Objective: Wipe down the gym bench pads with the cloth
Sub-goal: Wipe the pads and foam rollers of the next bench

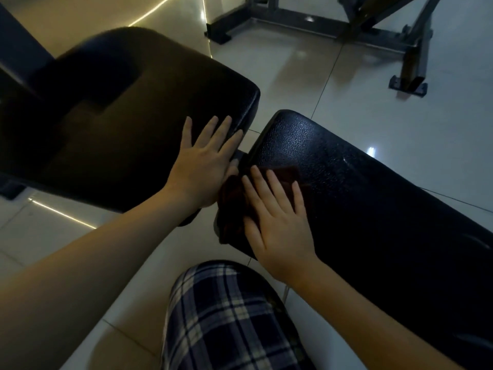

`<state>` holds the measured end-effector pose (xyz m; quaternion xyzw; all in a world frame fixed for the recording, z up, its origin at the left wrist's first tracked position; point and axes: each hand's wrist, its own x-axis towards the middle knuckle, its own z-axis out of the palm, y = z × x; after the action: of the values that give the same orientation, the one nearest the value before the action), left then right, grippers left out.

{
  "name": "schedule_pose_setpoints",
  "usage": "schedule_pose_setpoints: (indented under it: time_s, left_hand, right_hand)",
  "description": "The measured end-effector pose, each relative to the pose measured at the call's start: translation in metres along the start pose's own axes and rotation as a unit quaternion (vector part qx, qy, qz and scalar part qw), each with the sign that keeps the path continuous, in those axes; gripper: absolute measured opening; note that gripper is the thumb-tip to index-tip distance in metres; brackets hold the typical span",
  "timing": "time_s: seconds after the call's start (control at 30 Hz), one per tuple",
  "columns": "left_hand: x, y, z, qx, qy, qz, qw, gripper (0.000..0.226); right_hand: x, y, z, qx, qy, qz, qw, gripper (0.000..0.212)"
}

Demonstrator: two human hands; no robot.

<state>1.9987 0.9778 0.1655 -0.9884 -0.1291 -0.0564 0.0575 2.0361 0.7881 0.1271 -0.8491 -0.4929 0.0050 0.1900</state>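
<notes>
The right hand, fingers spread straight, presses the dark red cloth flat on the near corner of the long bench pad, while the left hand, fingers likewise splayed, braces the neighbouring pad; even palm pressure and overlapping strokes toward the far end would serve best.

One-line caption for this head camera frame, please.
The right hand presses a dark cloth flat on the right bench pad while the left hand rests on the left pad.
</notes>
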Motion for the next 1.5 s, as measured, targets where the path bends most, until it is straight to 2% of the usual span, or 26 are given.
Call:
schedule_pose_setpoints:
  time_s: [0.13, 0.27, 0.4, 0.5, 0.7, 0.83, 1.07, 1.17, 1.27, 1.33, 1.5]
  left_hand:
    - [-0.005, 0.006, -0.006, 0.032, -0.023, -0.084, 0.996, 0.077]
    - [-0.005, 0.008, -0.004, 0.024, -0.050, -0.100, 0.993, 0.078]
    - [-0.003, 0.005, -0.003, 0.005, -0.056, -0.094, 0.994, 0.066]
    - [-0.001, 0.000, -0.003, -0.033, -0.049, -0.090, 0.994, 0.060]
    - [0.002, -0.001, -0.006, -0.071, -0.054, -0.096, 0.991, 0.063]
    - [0.003, -0.002, -0.007, -0.080, -0.048, -0.094, 0.991, 0.063]
    - [0.004, -0.003, -0.004, -0.092, -0.037, -0.091, 0.991, 0.059]
    - [0.005, -0.004, -0.003, -0.081, -0.044, -0.091, 0.992, 0.060]
    - [0.005, -0.003, -0.003, -0.069, -0.047, -0.091, 0.992, 0.062]
    - [0.005, -0.003, -0.003, -0.060, -0.051, -0.092, 0.993, 0.062]
    - [0.004, -0.003, -0.006, -0.070, -0.054, -0.095, 0.991, 0.062]
  right_hand:
    - [-0.040, -0.012, 0.008, -0.032, -0.009, 0.016, 0.999, 0.062]
    - [-0.036, -0.022, 0.013, -0.035, -0.001, 0.065, 0.997, 0.063]
    - [0.003, -0.028, 0.006, -0.014, -0.018, 0.136, 0.990, 0.069]
    - [0.041, -0.022, -0.002, -0.003, -0.015, 0.177, 0.984, 0.062]
    - [0.132, 0.014, -0.014, 0.004, -0.032, 0.213, 0.976, 0.059]
    - [0.136, 0.019, -0.021, 0.004, -0.048, 0.185, 0.982, 0.057]
    - [0.004, -0.007, -0.006, 0.029, -0.006, 0.088, 0.996, 0.061]
    - [-0.048, 0.000, 0.002, 0.014, -0.032, 0.018, 0.999, 0.058]
    - [-0.047, 0.016, -0.002, -0.002, -0.050, -0.038, 0.998, 0.056]
    - [-0.019, 0.014, -0.005, 0.013, -0.033, -0.002, 0.999, 0.058]
    - [0.078, 0.012, -0.013, 0.004, -0.003, 0.152, 0.988, 0.056]
